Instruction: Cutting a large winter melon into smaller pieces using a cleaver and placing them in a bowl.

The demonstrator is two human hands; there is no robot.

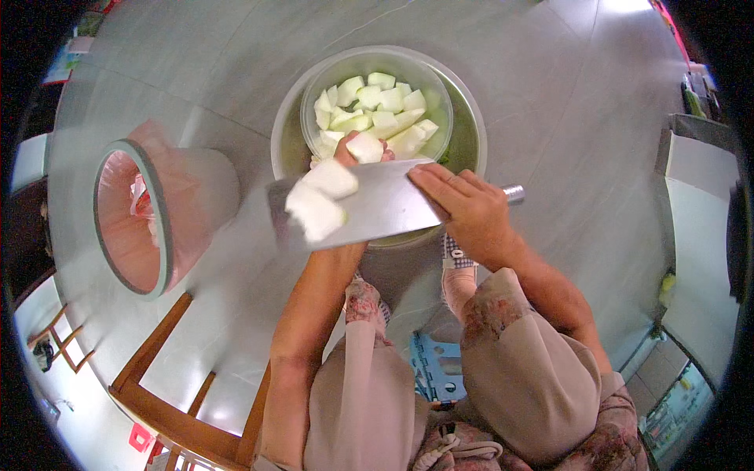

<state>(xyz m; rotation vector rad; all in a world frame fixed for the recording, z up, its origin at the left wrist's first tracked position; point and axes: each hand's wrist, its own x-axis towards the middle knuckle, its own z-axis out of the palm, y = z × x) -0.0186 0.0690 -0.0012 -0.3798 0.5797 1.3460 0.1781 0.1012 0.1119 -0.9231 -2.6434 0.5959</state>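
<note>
My right hand (pixel 471 200) grips a broad steel cleaver (pixel 392 200) by its handle, with fingers laid along the blade. The blade is held flat above a steel basin and points left. Two white chunks of peeled gourd (pixel 318 212) lie on the left part of the blade, slightly blurred. Beyond the blade, my left hand (pixel 344 152) holds another pale gourd piece (pixel 365 147); the cleaver hides much of this hand and the wrist. Just past it, a clear plastic bowl (pixel 443 118) of cut gourd pieces (pixel 380 97) sits in the steel basin (pixel 478 118).
A waste bin (pixel 159 235) with a pink liner stands on the left, its mouth towards me. A wooden chair (pixel 171 412) is at the lower left. Between my legs shows a blue plastic stool (pixel 436 365). Grey tile floor (pixel 559 118) surrounds the basin.
</note>
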